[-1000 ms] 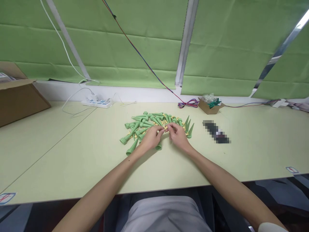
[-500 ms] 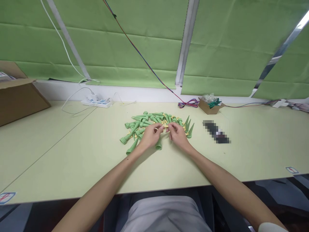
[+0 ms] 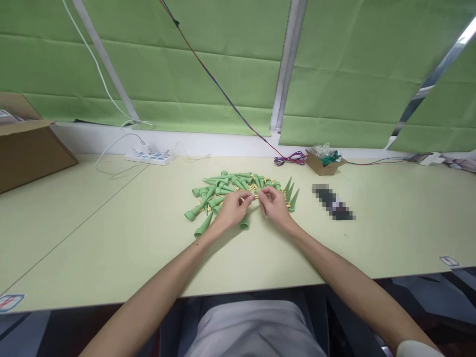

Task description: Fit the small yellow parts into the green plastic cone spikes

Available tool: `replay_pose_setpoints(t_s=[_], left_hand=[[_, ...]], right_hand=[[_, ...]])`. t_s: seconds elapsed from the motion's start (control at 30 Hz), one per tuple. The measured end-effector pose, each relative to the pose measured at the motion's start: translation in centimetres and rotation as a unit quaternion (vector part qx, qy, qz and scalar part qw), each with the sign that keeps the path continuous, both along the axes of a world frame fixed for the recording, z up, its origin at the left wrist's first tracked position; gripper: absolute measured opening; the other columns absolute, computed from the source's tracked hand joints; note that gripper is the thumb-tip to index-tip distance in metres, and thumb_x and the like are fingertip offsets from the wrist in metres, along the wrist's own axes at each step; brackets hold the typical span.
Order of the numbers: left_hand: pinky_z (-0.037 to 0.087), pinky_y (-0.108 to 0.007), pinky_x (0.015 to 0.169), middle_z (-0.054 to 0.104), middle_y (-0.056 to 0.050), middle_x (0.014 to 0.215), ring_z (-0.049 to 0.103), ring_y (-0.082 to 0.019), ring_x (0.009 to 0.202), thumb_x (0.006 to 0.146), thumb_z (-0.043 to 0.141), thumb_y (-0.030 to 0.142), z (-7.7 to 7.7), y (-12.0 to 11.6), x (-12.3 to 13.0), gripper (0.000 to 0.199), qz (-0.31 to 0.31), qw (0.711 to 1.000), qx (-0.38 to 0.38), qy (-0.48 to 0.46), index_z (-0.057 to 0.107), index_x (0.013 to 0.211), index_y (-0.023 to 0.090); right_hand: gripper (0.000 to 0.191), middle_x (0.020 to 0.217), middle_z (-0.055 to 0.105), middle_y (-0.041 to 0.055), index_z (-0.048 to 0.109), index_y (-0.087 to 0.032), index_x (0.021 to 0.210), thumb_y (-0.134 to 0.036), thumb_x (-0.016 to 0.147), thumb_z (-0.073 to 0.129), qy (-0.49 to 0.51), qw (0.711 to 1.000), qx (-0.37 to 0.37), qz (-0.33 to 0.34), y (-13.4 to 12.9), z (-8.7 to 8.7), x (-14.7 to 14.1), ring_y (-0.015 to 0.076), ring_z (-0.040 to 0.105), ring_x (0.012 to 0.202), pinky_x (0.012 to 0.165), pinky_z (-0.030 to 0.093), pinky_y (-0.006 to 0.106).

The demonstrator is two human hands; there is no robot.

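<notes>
My left hand [image 3: 233, 208] and my right hand [image 3: 275, 204] meet over the near side of a pile of green plastic plant-watering spikes [image 3: 204, 226]. Their fingertips pinch a small yellow plastic piece [image 3: 256, 197] from either side, and the fingers cover most of it. Loose yellow pieces [image 3: 253, 187] lie among the spikes just beyond my hands. Under my left wrist, a green spike [image 3: 244, 225] points its open end toward me. Several spikes [image 3: 292, 194] lie to the right of my right hand.
A small cardboard box [image 3: 322, 166] with clear and green plastic stands at the back, beside coiled wires [image 3: 290, 158]. A blurred dark object [image 3: 333, 202] lies to the right. Far left are a power strip [image 3: 150, 157] and a large cardboard box [image 3: 33, 153].
The yellow piece shows less between my fingertips than before, and my fingers have shifted slightly around it. Both arms stay in nearly the same place.
</notes>
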State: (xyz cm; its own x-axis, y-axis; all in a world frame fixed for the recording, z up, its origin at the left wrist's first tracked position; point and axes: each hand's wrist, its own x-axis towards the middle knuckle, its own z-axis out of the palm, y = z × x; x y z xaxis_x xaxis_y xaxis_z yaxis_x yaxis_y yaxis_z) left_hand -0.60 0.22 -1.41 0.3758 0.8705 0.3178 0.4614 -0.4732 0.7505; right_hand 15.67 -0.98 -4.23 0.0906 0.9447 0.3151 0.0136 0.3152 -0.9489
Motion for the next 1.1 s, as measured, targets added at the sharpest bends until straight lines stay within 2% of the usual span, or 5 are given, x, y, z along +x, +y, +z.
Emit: replay_pose_setpoints(t_s=[0.13, 0.33, 0.43, 0.8, 1.1], left_hand=[[0.043, -0.030, 0.066, 0.069, -0.004, 0.075, 0.058, -0.018, 0.066, 0.094, 0.049, 0.041, 0.3, 0.1, -0.1, 0.034, 0.042, 0.999, 0.000, -0.027, 0.068, 0.079, 0.017], [0.041, -0.031, 0.067, 0.067, -0.003, 0.069, 0.058, -0.019, 0.064, 0.096, 0.049, 0.042, 0.6, -0.2, -0.3, 0.035, 0.076, 0.996, 0.024, 0.041, 0.070, 0.083, 0.018], [0.038, -0.030, 0.064, 0.067, -0.002, 0.067, 0.057, -0.019, 0.061, 0.093, 0.054, 0.034, 0.4, -0.3, -0.4, 0.024, 0.068, 0.994, 0.022, 0.088, 0.072, 0.090, 0.019], [0.030, -0.030, 0.058, 0.065, -0.004, 0.073, 0.057, -0.021, 0.066, 0.091, 0.054, 0.027, 0.0, -1.1, -0.8, 0.013, 0.029, 0.974, -0.011, 0.225, 0.056, 0.080, 0.021], [0.025, -0.031, 0.055, 0.055, -0.001, 0.062, 0.047, -0.017, 0.059, 0.084, 0.057, 0.027, -0.2, -1.0, -0.5, 0.027, 0.041, 0.963, -0.042, 0.262, 0.041, 0.063, 0.023]], right_hand=[[0.041, 0.060, 0.054, -0.0031, 0.056, -0.022, 0.078, -0.061, 0.082, 0.071, -0.001, 0.999, 0.007, -0.036, 0.1, 0.1, 0.3, 0.0103, 0.042, 0.039, 0.038, 0.031, 0.027], [0.040, 0.060, 0.055, -0.0026, 0.056, -0.022, 0.078, -0.059, 0.083, 0.070, -0.019, 0.999, 0.011, -0.048, 0.4, -0.2, 0.5, 0.0107, 0.042, 0.040, 0.040, 0.031, 0.028], [0.039, 0.062, 0.055, -0.0023, 0.056, -0.023, 0.079, -0.059, 0.083, 0.069, -0.019, 0.999, 0.010, -0.045, 0.4, -0.4, 0.4, 0.0106, 0.041, 0.040, 0.039, 0.030, 0.028], [0.036, 0.061, 0.053, -0.0029, 0.055, -0.023, 0.080, -0.056, 0.085, 0.066, -0.040, 0.998, 0.010, -0.051, 0.2, -0.2, 0.4, 0.0107, 0.041, 0.041, 0.040, 0.030, 0.028], [0.034, 0.061, 0.052, -0.0015, 0.056, -0.023, 0.081, -0.056, 0.084, 0.066, -0.053, 0.997, 0.014, -0.057, 0.4, -0.4, 0.4, 0.0154, 0.049, 0.052, 0.045, 0.034, 0.029]])
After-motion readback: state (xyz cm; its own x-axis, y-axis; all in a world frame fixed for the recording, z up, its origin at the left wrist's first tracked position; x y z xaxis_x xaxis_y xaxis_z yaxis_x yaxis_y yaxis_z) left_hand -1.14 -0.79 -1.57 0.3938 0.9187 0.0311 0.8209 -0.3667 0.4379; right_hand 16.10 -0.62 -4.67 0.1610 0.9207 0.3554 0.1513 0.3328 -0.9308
